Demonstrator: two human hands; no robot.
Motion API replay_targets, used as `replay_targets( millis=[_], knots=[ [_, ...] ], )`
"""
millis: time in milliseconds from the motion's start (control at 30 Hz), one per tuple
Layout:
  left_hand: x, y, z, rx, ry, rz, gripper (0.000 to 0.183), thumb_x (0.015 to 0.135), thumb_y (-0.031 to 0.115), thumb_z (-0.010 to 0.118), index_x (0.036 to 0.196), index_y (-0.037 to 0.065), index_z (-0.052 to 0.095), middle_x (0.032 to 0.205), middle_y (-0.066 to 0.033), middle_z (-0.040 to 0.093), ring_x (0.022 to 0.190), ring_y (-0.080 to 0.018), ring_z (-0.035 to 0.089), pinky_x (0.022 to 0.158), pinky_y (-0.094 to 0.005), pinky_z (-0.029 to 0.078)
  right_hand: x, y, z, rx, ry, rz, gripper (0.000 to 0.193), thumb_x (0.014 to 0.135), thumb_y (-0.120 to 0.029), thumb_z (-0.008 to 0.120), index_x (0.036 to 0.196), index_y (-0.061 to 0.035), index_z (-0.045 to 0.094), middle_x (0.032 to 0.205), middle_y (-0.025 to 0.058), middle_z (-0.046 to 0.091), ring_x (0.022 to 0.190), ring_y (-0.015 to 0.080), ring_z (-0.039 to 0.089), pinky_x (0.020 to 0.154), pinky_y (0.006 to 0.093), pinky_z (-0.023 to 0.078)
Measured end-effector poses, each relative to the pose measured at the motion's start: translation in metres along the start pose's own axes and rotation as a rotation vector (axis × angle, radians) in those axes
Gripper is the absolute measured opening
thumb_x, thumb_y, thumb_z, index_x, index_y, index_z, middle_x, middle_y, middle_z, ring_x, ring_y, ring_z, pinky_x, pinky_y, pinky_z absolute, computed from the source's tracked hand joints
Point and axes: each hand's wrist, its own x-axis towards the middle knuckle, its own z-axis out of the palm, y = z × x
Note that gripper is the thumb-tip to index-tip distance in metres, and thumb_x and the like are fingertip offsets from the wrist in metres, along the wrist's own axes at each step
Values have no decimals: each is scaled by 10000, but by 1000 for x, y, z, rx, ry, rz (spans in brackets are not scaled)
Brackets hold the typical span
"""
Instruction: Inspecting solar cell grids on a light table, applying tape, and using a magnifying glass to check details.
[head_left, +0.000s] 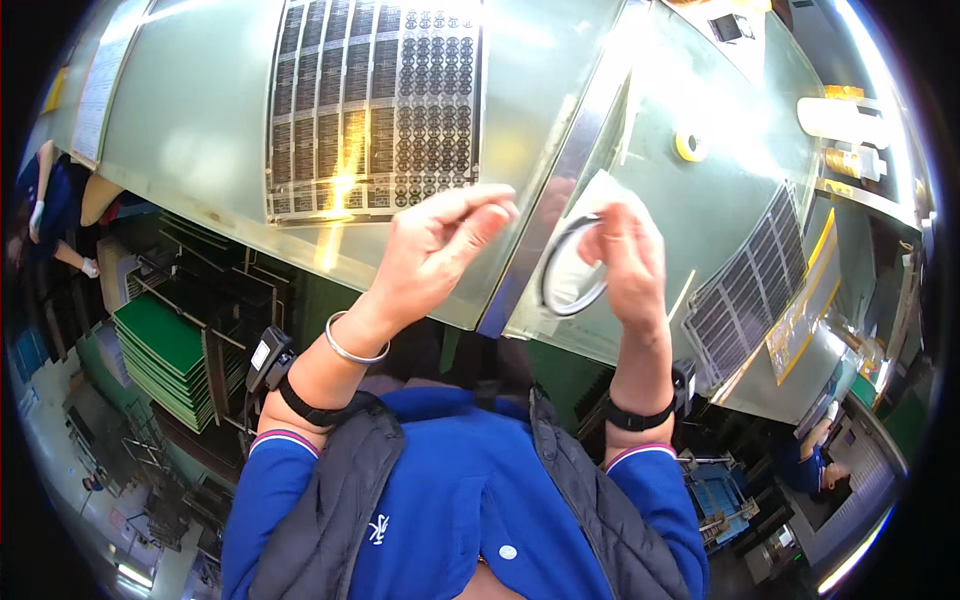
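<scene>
My right hand (pixel 628 262) is closed on a thin ring-shaped roll (pixel 552 275), dark on its outer edge and pale inside, held tilted above the near edge of the right-hand table. To its left my left hand (pixel 435 250) hovers over the near edge of the left-hand table. Its thumb and fingers come together at the tips, and whatever they may pinch is too small to make out. Beyond the left hand lies a large dark patterned film sheet (pixel 437 110) with rows of strips and small circles.
A yellow tape roll (pixel 690 146) and another dark striped sheet (pixel 750 285) lie on the right table. Bottles (pixel 853 162) stand at its far right. A metal strip (pixel 560 170) divides the tables. Green boards (pixel 165 335) fill a rack below left. Other people work at both sides.
</scene>
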Motion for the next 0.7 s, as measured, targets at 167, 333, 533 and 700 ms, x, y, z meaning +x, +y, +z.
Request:
replay_targets(
  millis=[167,333,533,700],
  knots=[
    [-20,-38,39,875,-276,485,783,760,301,714,1385,2,350,1385,-218,413,1316,-358,373,1132,-480,218,-45,9,-14,677,499,-194,254,1030,-279,368,990,-51,470,742,31,450,624,114,398,580,262,364],
    [-71,-17,30,-118,-953,-361,494,917,241,618,1329,23,455,768,-94,686,648,-199,668,640,-339,542,-48,13,28,677,481,-119,215,1019,-267,402,993,-62,460,750,12,394,640,122,375,628,281,371],
    [-61,-2,-19,80,61,220,146,769,46,749,889,1,679,839,-84,674,751,-148,637,672,-279,507,-26,1,72,891,181,-181,208,1028,-246,358,906,-91,422,703,-1,369,617,116,356,601,273,337],
    [-32,44,-49,-32,390,221,218,715,59,802,889,0,684,842,-64,670,709,-128,606,648,-259,490,-4,-31,106,971,74,-273,191,1028,-240,353,963,-86,445,695,-2,371,627,128,365,636,300,348]
  ],
)
